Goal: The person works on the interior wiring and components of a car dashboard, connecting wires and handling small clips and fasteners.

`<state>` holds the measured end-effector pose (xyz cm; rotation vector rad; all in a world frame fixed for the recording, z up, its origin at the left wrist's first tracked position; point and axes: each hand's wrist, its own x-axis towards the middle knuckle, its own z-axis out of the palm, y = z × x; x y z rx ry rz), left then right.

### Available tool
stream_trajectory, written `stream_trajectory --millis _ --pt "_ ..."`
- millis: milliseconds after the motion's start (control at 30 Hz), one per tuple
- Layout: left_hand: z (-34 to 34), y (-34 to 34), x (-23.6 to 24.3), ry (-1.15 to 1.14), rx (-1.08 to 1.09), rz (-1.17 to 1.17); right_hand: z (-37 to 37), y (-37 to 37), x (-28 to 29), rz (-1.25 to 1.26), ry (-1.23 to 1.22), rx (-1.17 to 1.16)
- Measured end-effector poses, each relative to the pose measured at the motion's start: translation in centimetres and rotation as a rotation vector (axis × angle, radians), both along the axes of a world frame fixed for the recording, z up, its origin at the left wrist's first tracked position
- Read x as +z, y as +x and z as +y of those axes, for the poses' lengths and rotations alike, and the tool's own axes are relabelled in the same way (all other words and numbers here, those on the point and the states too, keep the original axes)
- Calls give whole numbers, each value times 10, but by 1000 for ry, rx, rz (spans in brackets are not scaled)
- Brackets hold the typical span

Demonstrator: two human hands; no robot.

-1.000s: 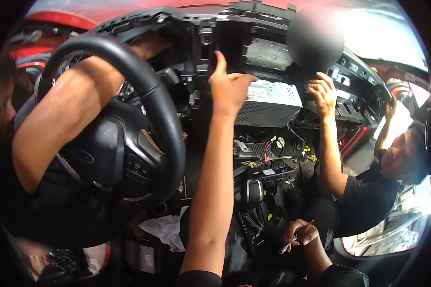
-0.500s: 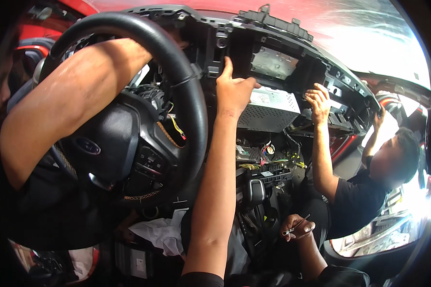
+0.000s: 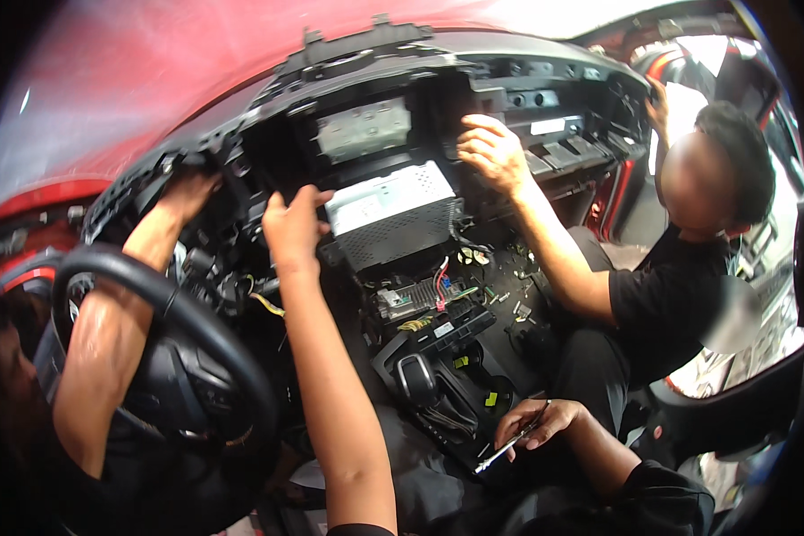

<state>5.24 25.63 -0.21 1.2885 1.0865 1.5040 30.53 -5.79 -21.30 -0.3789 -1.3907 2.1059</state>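
My left hand (image 3: 295,230) reaches up to the stripped dashboard frame, its fingers apart and nothing seen in them. One finger points toward the left edge of a silver metal box unit (image 3: 391,214) with perforated sides; whether it touches cannot be told. The box sits in the central opening, below a bare metal plate (image 3: 364,129). Low on the right, my right hand (image 3: 538,423) is closed round a slim metal rod tool (image 3: 510,444) with a silver, socket-like end. The tool lies tilted across the fingers, beside the centre console.
At left, a co-worker's arm (image 3: 107,344) passes behind the steering wheel (image 3: 165,299) into the dash. A person on the right has one hand (image 3: 493,154) by the frame. Below the box are loose wires (image 3: 442,284), a module (image 3: 411,299) and the gear lever (image 3: 414,379).
The view has swung right, so the dash and wheel appear further left. My left hand's raised finger has dropped from the frame. The tool in my right hand now points down to the left.
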Motion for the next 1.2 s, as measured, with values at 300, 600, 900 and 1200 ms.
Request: stream_trajectory --millis 300,600,900,1200 --pt "2 2 5 -174 52 -122 2 10 18 137 111 41" --pt "5 -12 8 -173 -62 -275 0 35 23 201 180 50" --pt "14 -15 6 -195 -77 -112 3 48 29 304 105 -23" --pt "16 -18 14 -218 -171 -301 9 64 12 373 -17 -59"
